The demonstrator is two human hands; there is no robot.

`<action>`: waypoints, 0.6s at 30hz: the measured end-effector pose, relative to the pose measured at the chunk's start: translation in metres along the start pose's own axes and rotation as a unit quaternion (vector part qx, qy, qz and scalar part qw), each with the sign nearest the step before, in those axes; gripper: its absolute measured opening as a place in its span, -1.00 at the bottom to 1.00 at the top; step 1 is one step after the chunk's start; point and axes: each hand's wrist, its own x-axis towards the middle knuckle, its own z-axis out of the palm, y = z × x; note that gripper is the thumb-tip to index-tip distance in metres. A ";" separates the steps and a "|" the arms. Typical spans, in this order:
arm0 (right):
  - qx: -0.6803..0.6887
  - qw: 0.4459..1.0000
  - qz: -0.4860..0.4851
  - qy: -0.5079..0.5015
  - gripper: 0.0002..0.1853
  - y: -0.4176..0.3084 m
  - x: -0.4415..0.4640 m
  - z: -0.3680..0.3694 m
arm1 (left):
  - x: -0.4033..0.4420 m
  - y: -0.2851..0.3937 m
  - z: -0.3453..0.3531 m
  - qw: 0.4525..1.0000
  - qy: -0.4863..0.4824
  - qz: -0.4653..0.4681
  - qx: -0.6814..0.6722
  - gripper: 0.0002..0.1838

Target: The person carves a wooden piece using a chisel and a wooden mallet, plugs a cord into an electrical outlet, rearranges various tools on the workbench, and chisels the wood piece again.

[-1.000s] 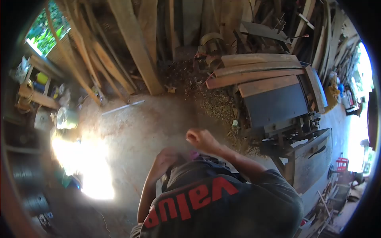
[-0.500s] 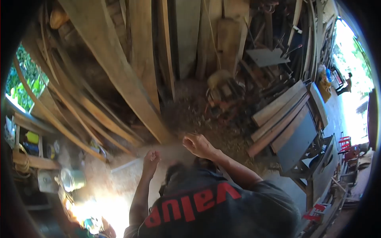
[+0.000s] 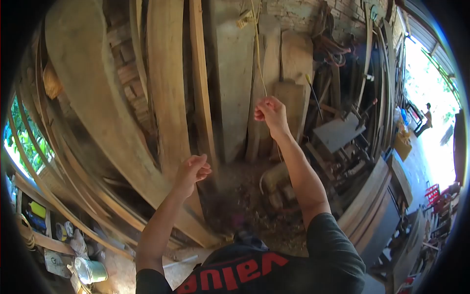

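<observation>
My right hand [image 3: 272, 116] is raised in front of the upright boards, its fingers curled closed. A thin pale cord [image 3: 258, 46] hangs from above and meets the top of this hand in the view. I cannot tell whether the fingers grip the cord or only overlap it. Lower and to the left, my left hand [image 3: 191, 172] is loosely closed in front of a tall plank [image 3: 166, 73]. Whatever it holds, if anything, is too small or hidden to make out. The hands are apart from each other.
Long planks [image 3: 83, 73] lean along the wall at left. At right are a grey metal plate [image 3: 339, 131] and stacked boards [image 3: 367, 201]. Wood scraps cover the floor ahead. A bucket [image 3: 90, 270] stands lower left. Another person [image 3: 426, 119] is far off at right.
Both my hands have risen, the right one further, up to the hanging cord. The view has tilted upward, showing more of the wall and boards.
</observation>
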 end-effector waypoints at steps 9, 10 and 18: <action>-0.043 0.996 -0.053 0.060 -0.49 -0.047 0.289 -0.012 | 0.243 0.106 0.116 0.985 -0.052 -0.088 -0.141 -0.47; -0.046 0.996 -0.052 0.063 -0.45 -0.047 0.310 -0.011 | 0.260 0.117 0.127 0.983 -0.054 -0.083 -0.157 -0.38; -0.183 0.974 -0.033 0.132 -0.42 -0.050 0.399 0.000 | 0.372 0.197 0.187 0.974 -0.024 -0.022 -0.224 0.04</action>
